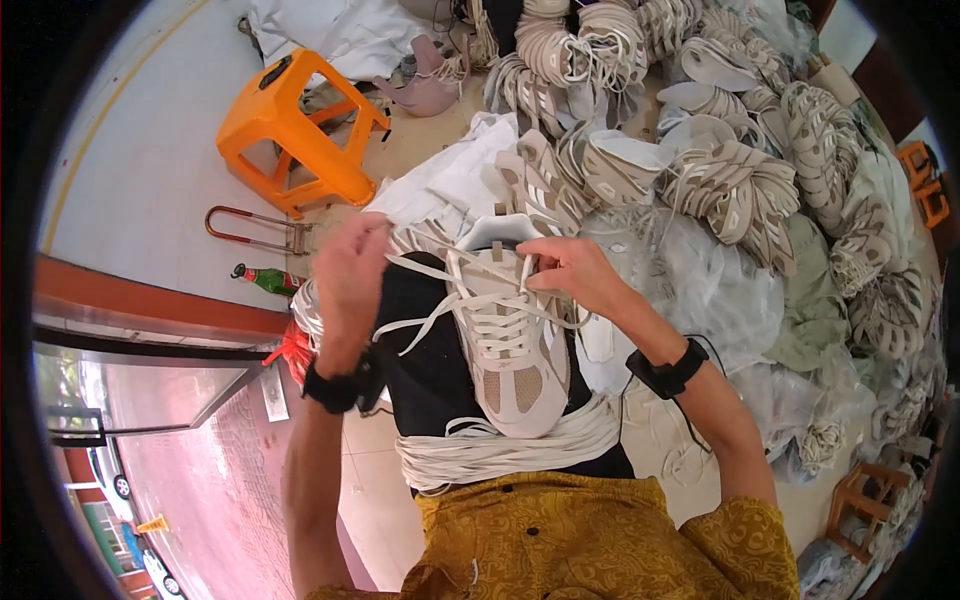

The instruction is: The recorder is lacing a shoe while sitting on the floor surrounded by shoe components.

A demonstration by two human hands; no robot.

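Observation:
A beige and white sneaker (515, 375) rests on my lap over black cloth, toe toward me. Its pale shoelace (500, 330) criss-crosses the front, with loose ends trailing to the left. My left hand (350, 275), slightly blurred, is raised left of the sneaker, fingers closed on a stretched length of lace near the tongue. At the upper right eyelets, my right hand (580, 275) pinches the lace against the shoe's edge. A thick bundle of white shoelaces (510, 445) lies across my lap below the toe.
Piles of tied beige shoe uppers (730, 185) cover the floor ahead and right, among clear plastic bags (720, 290). To the left are an orange stool (300, 130), a green bottle (268, 280) and a glass door (150, 385). Small brown stools (865, 510) stand at right.

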